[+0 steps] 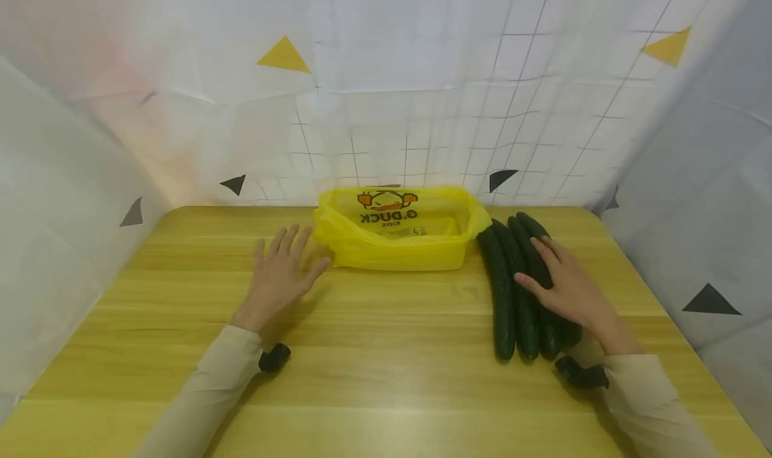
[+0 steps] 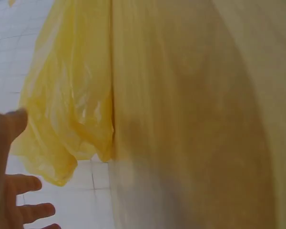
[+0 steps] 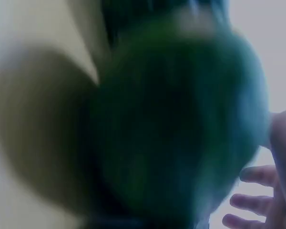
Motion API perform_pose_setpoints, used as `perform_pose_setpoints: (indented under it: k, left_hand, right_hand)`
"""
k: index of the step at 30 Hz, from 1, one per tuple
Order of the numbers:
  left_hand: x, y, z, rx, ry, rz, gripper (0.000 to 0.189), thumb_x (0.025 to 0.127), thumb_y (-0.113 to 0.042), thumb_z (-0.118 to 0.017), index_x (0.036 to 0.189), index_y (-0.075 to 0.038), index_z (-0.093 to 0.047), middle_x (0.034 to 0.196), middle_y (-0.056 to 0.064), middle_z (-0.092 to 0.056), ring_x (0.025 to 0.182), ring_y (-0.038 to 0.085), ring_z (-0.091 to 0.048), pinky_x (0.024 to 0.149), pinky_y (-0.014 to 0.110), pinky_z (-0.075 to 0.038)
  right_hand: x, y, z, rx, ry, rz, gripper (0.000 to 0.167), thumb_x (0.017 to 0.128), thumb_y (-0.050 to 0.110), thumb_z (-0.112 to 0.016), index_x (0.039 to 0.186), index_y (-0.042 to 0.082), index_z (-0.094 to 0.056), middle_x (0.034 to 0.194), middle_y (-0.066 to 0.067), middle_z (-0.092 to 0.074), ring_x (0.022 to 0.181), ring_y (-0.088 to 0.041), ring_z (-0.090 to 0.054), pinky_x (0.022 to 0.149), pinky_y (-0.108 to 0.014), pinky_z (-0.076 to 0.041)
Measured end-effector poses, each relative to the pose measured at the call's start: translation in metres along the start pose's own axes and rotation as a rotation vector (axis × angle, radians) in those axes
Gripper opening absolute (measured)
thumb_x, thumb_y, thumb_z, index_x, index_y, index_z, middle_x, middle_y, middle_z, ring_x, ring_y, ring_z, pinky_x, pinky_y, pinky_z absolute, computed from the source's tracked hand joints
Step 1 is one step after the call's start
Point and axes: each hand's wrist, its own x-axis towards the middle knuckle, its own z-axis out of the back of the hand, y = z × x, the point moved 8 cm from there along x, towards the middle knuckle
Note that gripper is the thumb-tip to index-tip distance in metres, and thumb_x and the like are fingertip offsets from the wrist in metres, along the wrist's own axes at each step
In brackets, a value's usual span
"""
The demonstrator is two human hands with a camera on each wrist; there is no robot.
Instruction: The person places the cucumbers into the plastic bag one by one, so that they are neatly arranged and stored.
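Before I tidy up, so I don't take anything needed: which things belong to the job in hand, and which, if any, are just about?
Likely in the job:
bag, near the left hand
cucumbers, by the right hand
table, beneath both

Apparently just surroundings:
wall
triangles on it

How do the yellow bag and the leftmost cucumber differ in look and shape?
The yellow bag is bright and printed; the leftmost cucumber is dark green and unprinted. The bag is wide, with an open mouth; the cucumber is long and slender. Both rest on the table.
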Motion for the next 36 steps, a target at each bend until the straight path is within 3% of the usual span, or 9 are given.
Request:
perform_pose_setpoints:
  k: [6,11,17,21,23,30,36]
  left_hand:
    - [0.007,0.008,-0.004,-0.288,-0.011,0.091,0.07,0.095,-0.057,-0.038,0.15,-0.015,-0.024,0.152,0.015,-0.031,0.135,0.041,-0.033,0.105,0.062,-0.028]
    - [0.015,0.012,-0.011,-0.64,-0.11,0.184,0.065,0.097,-0.053,-0.039,0.15,-0.019,-0.024,0.15,0.014,-0.034,0.132,0.035,-0.038,0.102,0.055,-0.037]
    - [0.02,0.009,-0.034,-0.915,-0.215,0.312,0.063,0.096,-0.055,-0.039,0.149,-0.025,-0.024,0.148,0.006,-0.034,0.132,0.026,-0.037,0.104,0.049,-0.037]
    - [0.02,0.012,-0.046,-1.005,-0.274,0.413,0.062,0.094,-0.06,-0.037,0.147,-0.03,-0.028,0.146,-0.001,-0.037,0.131,0.021,-0.038,0.106,0.047,-0.035]
    - [0.022,0.014,-0.05,-1.018,-0.29,0.433,0.062,0.094,-0.061,-0.037,0.146,-0.027,-0.031,0.146,-0.001,-0.039,0.13,0.022,-0.039,0.107,0.046,-0.034]
    - [0.032,0.015,-0.058,-1.085,-0.269,0.418,0.059,0.095,-0.057,-0.04,0.145,-0.027,-0.034,0.143,-0.001,-0.04,0.127,0.021,-0.04,0.107,0.045,-0.034]
    - [0.04,0.017,-0.06,-1.106,-0.308,0.401,0.052,0.096,-0.049,-0.047,0.141,-0.026,-0.039,0.132,0.004,-0.046,0.122,0.022,-0.044,0.102,0.043,-0.038]
  right_hand:
    - [-0.001,-0.035,0.008,0.163,-0.005,-0.099,0.072,0.097,0.043,-0.046,0.146,-0.005,-0.022,0.142,-0.037,-0.028,0.12,-0.056,-0.037,0.09,-0.066,-0.036]
    - [-0.002,-0.055,0.003,0.248,0.043,-0.163,0.072,0.099,0.043,-0.041,0.145,-0.008,-0.022,0.135,-0.04,-0.034,0.114,-0.056,-0.044,0.084,-0.062,-0.044]
    - [-0.002,-0.064,0.001,0.254,0.052,-0.184,0.07,0.099,0.043,-0.041,0.142,-0.011,-0.027,0.127,-0.039,-0.045,0.111,-0.053,-0.05,0.083,-0.058,-0.046]
    - [-0.002,-0.063,-0.003,0.225,0.076,-0.194,0.073,0.098,0.046,-0.041,0.14,-0.013,-0.03,0.124,-0.04,-0.047,0.108,-0.052,-0.051,0.082,-0.057,-0.046]
    - [-0.002,-0.063,-0.005,0.215,0.088,-0.203,0.075,0.098,0.047,-0.04,0.14,-0.014,-0.03,0.124,-0.041,-0.047,0.108,-0.052,-0.051,0.081,-0.057,-0.047]
    - [-0.003,-0.064,-0.007,0.177,0.099,-0.222,0.077,0.098,0.049,-0.04,0.138,-0.016,-0.03,0.123,-0.042,-0.047,0.108,-0.052,-0.05,0.083,-0.058,-0.045]
    - [-0.003,-0.066,-0.007,0.16,0.109,-0.245,0.078,0.097,0.05,-0.04,0.137,-0.017,-0.032,0.124,-0.041,-0.048,0.109,-0.052,-0.05,0.085,-0.059,-0.043]
